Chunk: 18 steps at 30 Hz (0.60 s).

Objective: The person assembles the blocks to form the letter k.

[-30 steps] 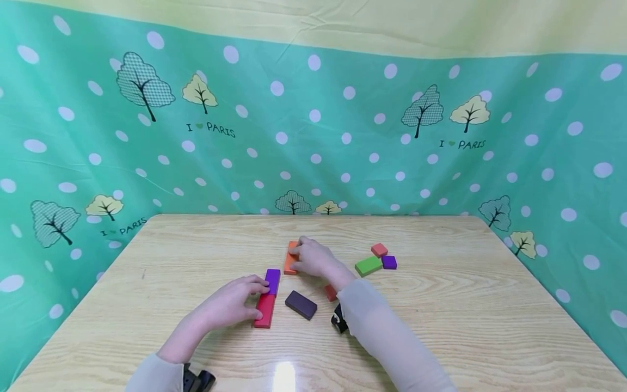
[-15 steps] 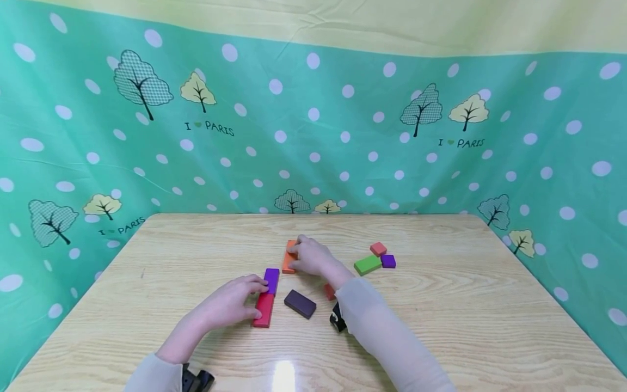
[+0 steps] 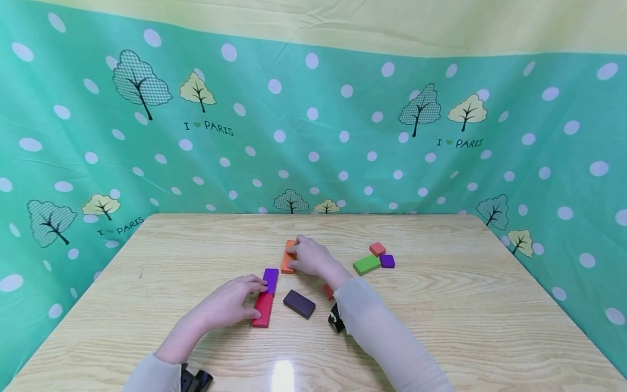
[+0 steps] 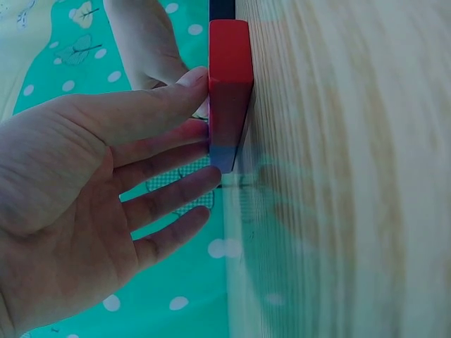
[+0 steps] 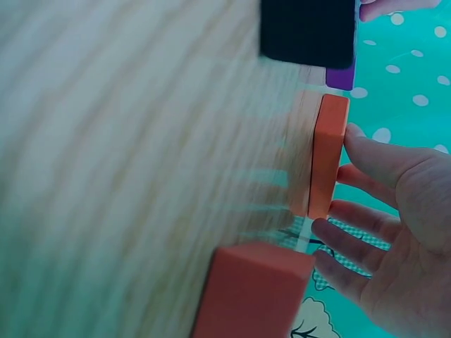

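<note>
My left hand (image 3: 236,300) rests its fingertips on a purple block (image 3: 271,280) and its thumb on a red block (image 3: 263,312). These two blocks lie end to end in one line. In the left wrist view the thumb touches the face of the red block (image 4: 230,60) and the fingers reach out fairly straight. Farther back, my right hand (image 3: 311,258) touches an orange block (image 3: 287,263) with thumb and fingertips. The right wrist view has that orange block (image 5: 329,155) flat on the table, with the fingers of my right hand (image 5: 394,211) loosely extended beside it.
Between the hands lies a dark block (image 3: 299,304). A reddish block (image 3: 328,292) is partly hidden under my right forearm. To the right are a green block (image 3: 367,264), a small purple block (image 3: 387,261) and a small coral block (image 3: 377,249). A patterned cloth (image 3: 313,136) stands behind the table.
</note>
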Available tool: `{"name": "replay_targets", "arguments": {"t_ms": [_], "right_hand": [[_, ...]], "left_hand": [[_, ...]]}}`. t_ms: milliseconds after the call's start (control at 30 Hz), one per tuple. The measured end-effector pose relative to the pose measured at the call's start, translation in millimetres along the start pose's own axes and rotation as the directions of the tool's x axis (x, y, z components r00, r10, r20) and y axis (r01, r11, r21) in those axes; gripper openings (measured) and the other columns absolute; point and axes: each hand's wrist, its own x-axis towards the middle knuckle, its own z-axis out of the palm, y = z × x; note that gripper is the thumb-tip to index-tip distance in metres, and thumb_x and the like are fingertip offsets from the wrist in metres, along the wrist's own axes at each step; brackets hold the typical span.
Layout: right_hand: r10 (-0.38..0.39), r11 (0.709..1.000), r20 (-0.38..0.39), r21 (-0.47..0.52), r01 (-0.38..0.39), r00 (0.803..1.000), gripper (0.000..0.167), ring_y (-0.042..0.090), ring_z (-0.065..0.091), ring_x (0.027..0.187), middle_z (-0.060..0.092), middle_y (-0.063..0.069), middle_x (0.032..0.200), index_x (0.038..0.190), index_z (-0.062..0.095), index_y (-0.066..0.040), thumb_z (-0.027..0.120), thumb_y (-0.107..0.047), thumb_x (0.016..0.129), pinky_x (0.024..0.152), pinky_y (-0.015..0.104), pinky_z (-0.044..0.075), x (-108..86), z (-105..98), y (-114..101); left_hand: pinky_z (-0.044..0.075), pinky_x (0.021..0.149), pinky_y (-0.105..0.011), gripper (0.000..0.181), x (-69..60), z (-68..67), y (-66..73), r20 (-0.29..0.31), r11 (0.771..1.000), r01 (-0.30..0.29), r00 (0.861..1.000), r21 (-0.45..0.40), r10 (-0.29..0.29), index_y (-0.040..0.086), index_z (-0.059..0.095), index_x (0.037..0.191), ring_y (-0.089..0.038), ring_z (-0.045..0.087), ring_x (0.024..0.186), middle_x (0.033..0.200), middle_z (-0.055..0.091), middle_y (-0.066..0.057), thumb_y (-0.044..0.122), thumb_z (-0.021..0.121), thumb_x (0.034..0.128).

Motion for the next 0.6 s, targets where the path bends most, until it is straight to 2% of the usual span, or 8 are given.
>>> {"name": "replay_targets", "arguments": {"t_ms": [600], "right_hand": [[-0.009, 1.000, -0.010, -0.010, 0.009, 1.000, 0.043, 0.016, 0.051, 0.105, 0.051, 0.001, 0.116, 0.127, 0.055, -0.022, 0.058, -0.038, 0.087, 0.081, 0.031, 0.049, 4.7, 1.6, -5.5]], "left_hand": [[0.041, 0.098, -0.044, 0.047, -0.1, 0.6, -0.8, -0.007, 1.000, -0.023, 1.000, 0.006, 0.023, 0.001, 0.062, 0.114, -0.030, 0.050, 0.116, 0.122, 0.057, -0.009, 0.020, 0.075, 0.0731]]}}
